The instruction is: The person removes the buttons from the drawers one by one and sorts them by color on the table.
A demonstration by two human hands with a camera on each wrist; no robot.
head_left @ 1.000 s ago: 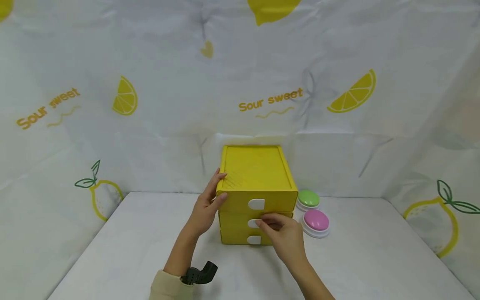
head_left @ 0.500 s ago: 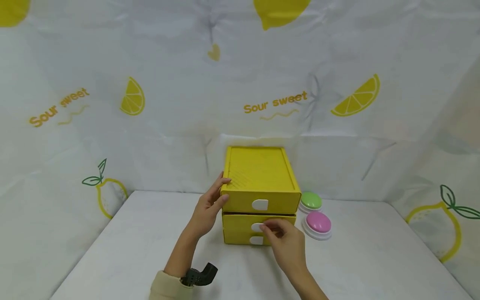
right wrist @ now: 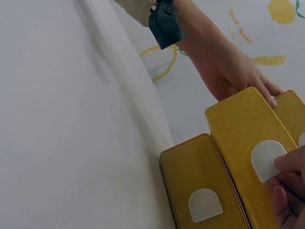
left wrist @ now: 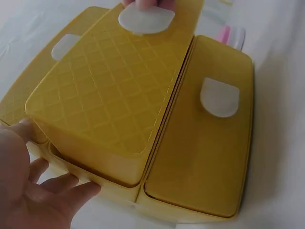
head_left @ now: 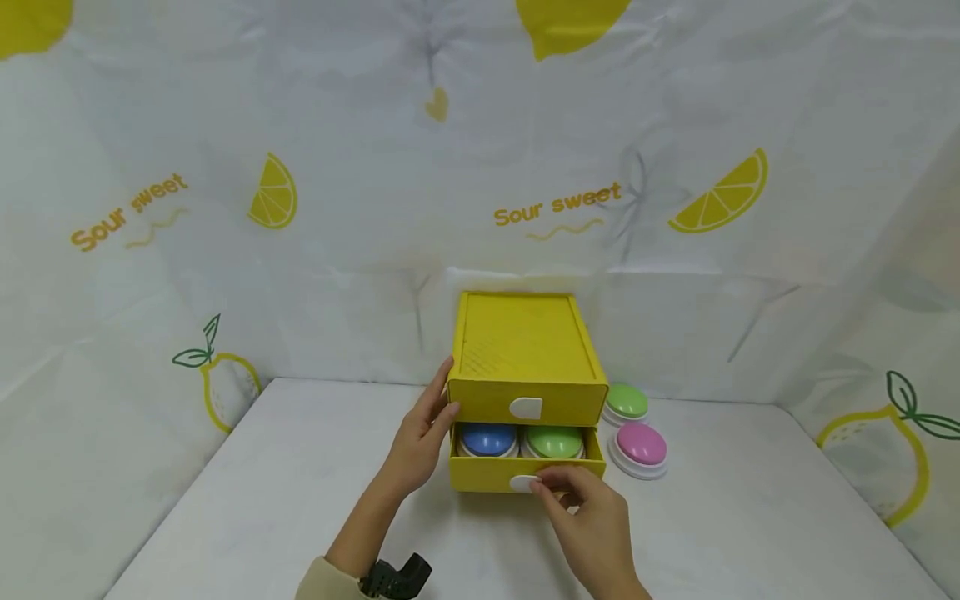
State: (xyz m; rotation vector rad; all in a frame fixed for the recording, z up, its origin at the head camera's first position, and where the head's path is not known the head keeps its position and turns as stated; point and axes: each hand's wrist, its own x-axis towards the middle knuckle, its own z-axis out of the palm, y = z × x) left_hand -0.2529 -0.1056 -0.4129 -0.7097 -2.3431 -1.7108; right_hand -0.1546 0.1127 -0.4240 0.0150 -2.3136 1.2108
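A yellow drawer cabinet (head_left: 525, 337) stands on the table, its middle drawer (head_left: 480, 476) pulled out toward me. Inside the drawer sit a blue dome push button (head_left: 487, 438) and a green one, side by side. My right hand (head_left: 591, 523) pinches the drawer's white handle (right wrist: 267, 160) between thumb and fingers. My left hand (head_left: 417, 437) rests along the cabinet's left side, its fingers (left wrist: 78, 193) extended against the side wall. The top drawer (head_left: 480, 404) is closed; the bottom drawer (left wrist: 209, 157) is closed too, hidden behind the middle one in the head view.
To the cabinet's right on the white table (head_left: 750, 500) are a green push button (head_left: 627, 401) and a pink push button (head_left: 642, 443), both with white bases. A lemon-print cloth (head_left: 360, 217) hangs close behind the cabinet. A black device (head_left: 397, 577) is strapped to my left wrist.
The middle drawer, closed at first, has slid out toward me with my right hand on its handle, exposing the blue and green buttons. My left hand has stayed at the cabinet's side.
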